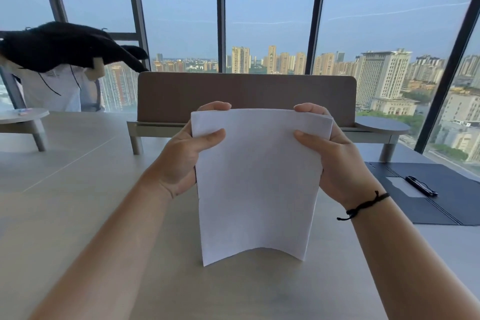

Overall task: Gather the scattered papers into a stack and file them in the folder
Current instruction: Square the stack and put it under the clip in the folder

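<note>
A stack of white papers (257, 184) stands upright in front of me, its bottom edge bowed just above the tabletop. My left hand (187, 158) grips the stack's left side, thumb on the front and fingers wrapped over the top corner. My right hand (335, 158) holds the right side the same way; a black cord is tied around that wrist. A dark blue folder (446, 200) lies open flat on the table to the right, apart from my hands.
A black pen (422, 186) rests on the folder beside a pale label patch. The light wooden table (104, 215) stretches ahead to a brown divider panel (246, 93). A chair draped with black and white clothing (59, 60) stands far left before tall windows.
</note>
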Demonstrator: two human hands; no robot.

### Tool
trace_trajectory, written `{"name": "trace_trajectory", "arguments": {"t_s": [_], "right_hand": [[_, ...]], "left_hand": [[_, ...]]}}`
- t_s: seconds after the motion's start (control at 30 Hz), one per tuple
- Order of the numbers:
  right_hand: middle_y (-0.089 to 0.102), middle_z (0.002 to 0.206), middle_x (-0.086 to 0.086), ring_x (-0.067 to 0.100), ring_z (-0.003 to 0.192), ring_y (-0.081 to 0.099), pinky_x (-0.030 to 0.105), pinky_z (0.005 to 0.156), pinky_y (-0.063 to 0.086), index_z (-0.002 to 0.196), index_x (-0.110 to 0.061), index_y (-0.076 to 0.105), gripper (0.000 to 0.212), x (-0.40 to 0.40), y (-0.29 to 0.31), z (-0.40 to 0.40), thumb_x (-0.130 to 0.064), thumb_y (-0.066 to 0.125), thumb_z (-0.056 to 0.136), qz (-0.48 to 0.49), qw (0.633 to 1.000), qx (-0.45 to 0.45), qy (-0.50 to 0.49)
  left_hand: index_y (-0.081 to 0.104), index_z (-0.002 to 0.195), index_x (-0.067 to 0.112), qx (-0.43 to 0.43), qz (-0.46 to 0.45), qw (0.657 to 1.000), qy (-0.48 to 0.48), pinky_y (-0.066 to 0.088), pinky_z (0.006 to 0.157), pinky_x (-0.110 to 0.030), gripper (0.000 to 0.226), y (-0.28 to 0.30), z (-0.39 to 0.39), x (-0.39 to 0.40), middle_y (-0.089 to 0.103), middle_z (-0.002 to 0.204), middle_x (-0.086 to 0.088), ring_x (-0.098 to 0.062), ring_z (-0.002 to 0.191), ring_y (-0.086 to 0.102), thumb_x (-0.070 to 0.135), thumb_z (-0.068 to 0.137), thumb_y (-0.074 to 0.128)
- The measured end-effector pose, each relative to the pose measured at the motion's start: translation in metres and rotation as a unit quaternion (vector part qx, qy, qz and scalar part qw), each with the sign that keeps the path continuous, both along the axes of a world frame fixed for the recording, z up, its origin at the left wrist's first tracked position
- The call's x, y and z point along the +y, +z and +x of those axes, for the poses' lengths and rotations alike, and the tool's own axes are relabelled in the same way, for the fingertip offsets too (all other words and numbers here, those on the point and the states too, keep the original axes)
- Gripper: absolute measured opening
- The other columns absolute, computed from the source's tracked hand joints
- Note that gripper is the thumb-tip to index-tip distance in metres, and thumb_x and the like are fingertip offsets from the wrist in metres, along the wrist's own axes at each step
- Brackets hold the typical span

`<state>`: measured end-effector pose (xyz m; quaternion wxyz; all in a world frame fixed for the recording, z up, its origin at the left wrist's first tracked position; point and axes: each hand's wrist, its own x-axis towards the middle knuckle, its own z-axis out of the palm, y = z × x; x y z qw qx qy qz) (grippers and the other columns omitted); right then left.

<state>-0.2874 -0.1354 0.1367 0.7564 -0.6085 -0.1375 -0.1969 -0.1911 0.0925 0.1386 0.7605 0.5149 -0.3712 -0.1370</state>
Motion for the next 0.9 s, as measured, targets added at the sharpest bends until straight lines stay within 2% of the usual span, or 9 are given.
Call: {"name": "trace_trajectory", "arguments": {"t_s": [0.1,0.2,0.43,0.63,0.8,0.9], "right_hand": [[0.064,0.099,0.002,0.024,0.085,0.062,0.036,0.069,0.054,0.105,-0.026,0.063,0.025,0.000,0.004,-0.002,-0.005,0.058,0.092,-0.012,1.000,-0.005,0.003],[0.064,0.090,-0.005,0.019,0.078,0.060,0.030,0.063,0.051,0.096,-0.024,0.063,0.018,0.002,0.010,-0.004,-0.008,0.055,0.096,-0.029,0.999,-0.016,-0.016],[0.069,0.099,-0.002,0.017,0.081,0.065,0.030,0.067,0.057,0.100,-0.030,0.073,0.028,0.004,0.005,-0.005,-0.009,0.055,0.097,-0.017,1.000,-0.010,-0.024],[0.064,0.086,-0.011,0.013,0.069,0.059,0.027,0.057,0.049,0.091,-0.025,0.065,0.025,0.012,0.016,-0.002,-0.005,0.052,0.099,-0.046,0.997,-0.026,-0.061],[0.069,0.089,-0.008,0.011,0.076,0.065,0.026,0.064,0.055,0.109,-0.033,0.071,0.033,0.013,0.031,0.003,-0.006,0.055,0.098,-0.048,0.991,-0.075,-0.096],[0.074,0.102,-0.004,0.017,0.089,0.071,0.029,0.072,0.058,0.113,-0.034,0.073,0.031,0.012,0.007,0.007,-0.012,0.059,0.098,-0.062,0.990,-0.037,-0.120]], "left_hand": [[0.067,0.108,0.029,0.005,-0.013,1.000,0.007,0.059,0.080,-0.041,0.028,0.001,0.002,0.000,0.071,0.106,-0.003,-0.024,0.092,0.070,0.011,0.090,0.056],[0.070,0.108,0.032,-0.014,0.001,1.000,0.019,0.059,0.081,-0.041,0.031,0.003,0.004,0.000,0.072,0.109,-0.001,-0.025,0.095,0.070,0.010,0.095,0.053],[0.070,0.103,0.027,0.000,-0.005,0.999,0.036,0.058,0.080,-0.040,0.026,0.004,0.003,0.001,0.071,0.107,-0.004,-0.024,0.094,0.070,0.009,0.097,0.052],[0.068,0.093,0.027,-0.017,-0.014,0.993,0.118,0.056,0.069,-0.035,0.025,0.016,-0.003,-0.011,0.070,0.090,0.000,-0.019,0.079,0.068,0.010,0.100,0.052],[0.069,0.093,0.031,-0.065,-0.046,0.979,0.189,0.057,0.069,-0.033,0.025,0.029,0.000,-0.017,0.070,0.095,0.000,-0.016,0.082,0.068,0.012,0.100,0.054],[0.070,0.103,0.030,-0.052,-0.001,0.977,0.205,0.058,0.073,-0.032,0.019,0.000,0.010,-0.017,0.075,0.098,0.004,-0.015,0.087,0.073,0.015,0.097,0.061]]}}
